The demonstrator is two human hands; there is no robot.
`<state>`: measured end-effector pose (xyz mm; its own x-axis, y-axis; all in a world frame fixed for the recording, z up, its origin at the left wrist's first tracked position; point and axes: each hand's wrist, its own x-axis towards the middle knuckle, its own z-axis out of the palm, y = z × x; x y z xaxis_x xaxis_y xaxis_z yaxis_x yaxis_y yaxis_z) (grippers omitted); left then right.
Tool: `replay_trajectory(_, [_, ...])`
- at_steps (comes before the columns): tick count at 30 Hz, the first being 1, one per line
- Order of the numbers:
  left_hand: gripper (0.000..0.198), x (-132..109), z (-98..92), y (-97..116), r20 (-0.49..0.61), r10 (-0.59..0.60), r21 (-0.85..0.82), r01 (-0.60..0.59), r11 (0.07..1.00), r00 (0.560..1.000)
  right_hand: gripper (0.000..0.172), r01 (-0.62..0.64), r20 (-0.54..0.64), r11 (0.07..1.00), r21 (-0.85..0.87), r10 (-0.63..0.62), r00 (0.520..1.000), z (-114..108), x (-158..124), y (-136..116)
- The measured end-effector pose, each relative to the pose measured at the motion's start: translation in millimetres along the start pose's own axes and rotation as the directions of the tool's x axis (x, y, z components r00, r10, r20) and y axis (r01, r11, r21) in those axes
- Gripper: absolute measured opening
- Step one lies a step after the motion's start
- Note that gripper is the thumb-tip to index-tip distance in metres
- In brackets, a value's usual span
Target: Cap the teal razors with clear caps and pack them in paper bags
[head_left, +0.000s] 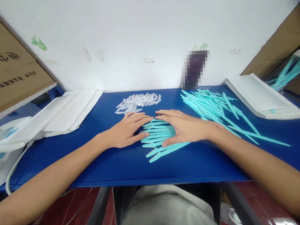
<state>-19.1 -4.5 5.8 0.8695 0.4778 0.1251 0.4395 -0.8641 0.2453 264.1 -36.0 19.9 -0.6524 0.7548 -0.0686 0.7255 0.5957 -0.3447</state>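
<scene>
A small stack of turquoise plastic sticks (pixel 157 136) lies side by side on the blue table top (pixel 117 159) in front of me. My left hand (pixel 127 129) rests flat on the table with its fingertips against the left ends of the sticks. My right hand (pixel 183 126) lies flat over the right part of the stack, fingers spread. Neither hand grips anything. A big loose heap of the same turquoise sticks (pixel 215 107) spreads out to the right, behind my right wrist. A pile of small clear white caps (pixel 138 102) sits farther back in the middle.
Stacks of white flat packets lie at the left (pixel 66 112) and at the right (pixel 260 97). Cardboard boxes stand at both sides (pixel 11 74); the right one holds more turquoise sticks (pixel 290 71). A white device with a cable (pixel 8 153) sits at the far left. A white wall is behind.
</scene>
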Motion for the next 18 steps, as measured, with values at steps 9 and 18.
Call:
replay_trajectory(9, [0.060,0.1,1.0,-1.4,-0.020,0.014,-0.003,-0.015,1.000,1.000,0.089,0.036,-0.068,0.999,0.020,-0.034,0.997,1.1,0.3,3.2])
replay_trajectory(18, [0.058,1.2,-1.1,1.3,-0.003,0.001,-0.003,-0.001,1.000,1.000,0.081,0.043,-0.086,0.999,0.019,-0.041,0.995,0.0,0.3,1.3])
